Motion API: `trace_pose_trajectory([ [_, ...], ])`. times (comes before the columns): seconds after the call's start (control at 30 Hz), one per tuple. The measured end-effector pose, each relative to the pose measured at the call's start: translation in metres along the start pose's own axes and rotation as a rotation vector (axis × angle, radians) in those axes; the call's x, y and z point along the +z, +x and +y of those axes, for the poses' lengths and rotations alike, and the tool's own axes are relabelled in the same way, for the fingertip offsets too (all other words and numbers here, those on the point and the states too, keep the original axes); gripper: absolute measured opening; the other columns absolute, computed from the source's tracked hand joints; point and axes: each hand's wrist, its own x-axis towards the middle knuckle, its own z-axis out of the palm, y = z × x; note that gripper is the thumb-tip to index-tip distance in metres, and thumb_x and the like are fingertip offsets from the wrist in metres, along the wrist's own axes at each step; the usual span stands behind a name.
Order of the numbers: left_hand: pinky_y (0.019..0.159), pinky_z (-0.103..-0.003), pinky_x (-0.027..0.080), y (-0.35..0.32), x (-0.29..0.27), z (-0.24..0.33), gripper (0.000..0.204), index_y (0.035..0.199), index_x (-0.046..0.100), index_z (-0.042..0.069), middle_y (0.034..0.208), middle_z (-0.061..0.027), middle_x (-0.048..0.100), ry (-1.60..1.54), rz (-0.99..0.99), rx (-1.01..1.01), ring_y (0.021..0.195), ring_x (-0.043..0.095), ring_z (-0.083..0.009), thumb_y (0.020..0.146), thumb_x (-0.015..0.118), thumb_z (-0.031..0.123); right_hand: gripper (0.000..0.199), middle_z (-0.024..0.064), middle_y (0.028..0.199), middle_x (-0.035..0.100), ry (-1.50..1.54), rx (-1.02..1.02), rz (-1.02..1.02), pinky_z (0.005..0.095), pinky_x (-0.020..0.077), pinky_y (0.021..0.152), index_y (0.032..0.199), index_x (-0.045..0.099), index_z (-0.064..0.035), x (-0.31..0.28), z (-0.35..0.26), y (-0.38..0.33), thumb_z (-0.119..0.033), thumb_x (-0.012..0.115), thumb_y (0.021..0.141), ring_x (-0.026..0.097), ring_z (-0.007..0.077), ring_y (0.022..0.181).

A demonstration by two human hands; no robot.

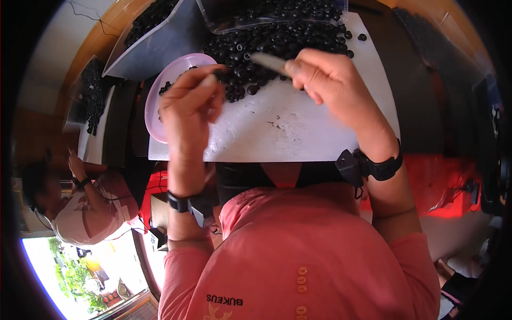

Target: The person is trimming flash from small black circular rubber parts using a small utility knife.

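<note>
My right hand grips a flat, pale greyish blade-like tool, its tip pointing left over the pile. In my left hand, thumb and fingers pinch a small black round part, partly hidden and blurred. The tool and this part are apart. Behind and between both hands spreads a heap of small black round parts on a white tabletop. A pink oval tray with some black pieces in it lies under and beside my left hand, which covers part of it.
A clear plastic box rests at the heap's far side. A grey panel slopes up at the far left. Dark crumbs dot the tabletop. Another person works at the left beside more black parts.
</note>
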Motion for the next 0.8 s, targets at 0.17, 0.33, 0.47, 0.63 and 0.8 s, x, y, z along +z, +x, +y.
trace_pose_trajectory([
  [0.17, 0.062, -0.024, 0.046, 0.017, -0.061, 0.024, 0.021, 0.103, 0.074, 0.002, 0.085, -0.0017, 0.064, 0.808, 0.041, 0.297, 0.071, 0.060, -0.0101, 0.082, 0.072, 0.002, 0.039, -0.0026, 0.053, 0.046, 0.205, 0.006, 0.282, 0.0224, 0.0325, 0.044, 0.072, 0.063, -0.0024, -0.007, -0.011, -0.001, -0.031, 0.061, 0.099, 0.041, 0.0043, 0.048],
  [0.33, 0.069, -0.029, 0.052, 0.010, -0.021, 0.003, 0.020, 0.092, 0.071, 0.001, 0.088, -0.0098, 0.063, 1.060, -0.027, 0.618, 0.076, 0.065, -0.0180, 0.073, 0.076, -0.004, 0.038, -0.0030, 0.052, 0.046, 0.277, -0.063, 0.394, 0.0222, 0.0328, 0.043, 0.072, 0.063, -0.0024, -0.009, -0.009, -0.001, -0.029, 0.063, 0.099, 0.043, 0.0041, 0.046],
  [0.47, 0.068, -0.036, 0.052, 0.004, 0.046, -0.029, 0.018, 0.086, 0.069, 0.003, 0.084, -0.0110, 0.062, 0.925, -0.303, 0.660, 0.079, 0.063, -0.0289, 0.071, 0.077, -0.002, 0.034, -0.0033, 0.056, 0.048, 0.292, -0.006, 0.421, 0.0215, 0.0334, 0.047, 0.080, 0.066, -0.0032, -0.014, -0.011, -0.004, -0.031, 0.062, 0.100, 0.046, 0.0049, 0.049],
  [0.63, 0.069, -0.040, 0.054, 0.014, 0.097, -0.048, 0.020, 0.080, 0.065, 0.004, 0.090, -0.0089, 0.057, 1.189, -0.524, 0.911, 0.086, 0.058, -0.0290, 0.063, 0.077, 0.003, 0.033, -0.0038, 0.055, 0.047, 0.329, 0.014, 0.462, 0.0219, 0.0324, 0.047, 0.079, 0.065, -0.0036, -0.016, -0.013, -0.005, -0.029, 0.062, 0.100, 0.045, 0.0048, 0.049],
  [0.8, 0.065, -0.039, 0.052, 0.019, 0.099, -0.056, 0.032, 0.100, 0.068, 0.006, 0.092, -0.0076, 0.058, 1.323, -0.538, 0.923, 0.085, 0.058, -0.0264, 0.069, 0.078, 0.004, 0.034, -0.0041, 0.056, 0.047, 0.322, 0.020, 0.452, 0.0216, 0.0327, 0.047, 0.077, 0.064, -0.0035, -0.015, -0.016, -0.008, -0.029, 0.062, 0.100, 0.043, 0.0044, 0.049],
])
